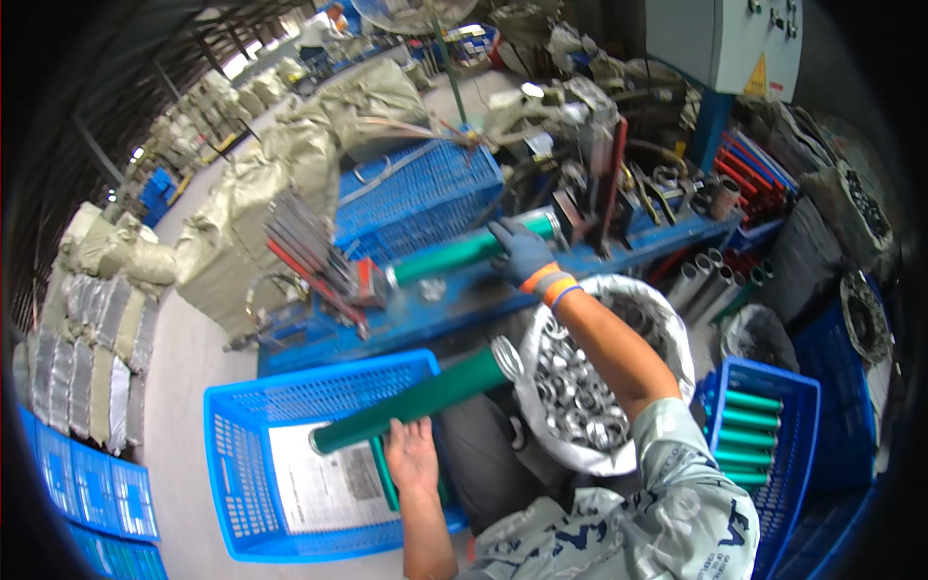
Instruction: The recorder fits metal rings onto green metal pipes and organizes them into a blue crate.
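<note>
— Holding two green tubes at once, is that right?

— Yes. The right hand (523, 250), in a grey glove with an orange and blue cuff, has its grip clenched around the far green tube (462, 253), which lies across the blue desk (503, 290) at about twelve o'clock from the person. That tube is smooth, glossy and round, with a silvery metal cap at its left end beside a red fitting (367, 281).

— And the other?

— The left hand (413, 454) is bare and sits at about seven o'clock, at the edge of the blue plastic crate (232, 454). The near green tube (411, 401) slants above the crate, its dark open end at the lower left and a shiny metal ring fitted on the upper right end. The fingers reach up under it, but I cannot tell whether the grip is closed on that tube or on a thinner green piece lying just beneath the hand.

— What surrounds them?

— A white sack of metal rings (580, 387) sits at one o'clock from the left hand, touching the near tube's capped end. A second blue crate (773, 425) at three o'clock carries a stack of finished green tubes. A printed paper sheet (324, 488) lies in the first crate.
</note>
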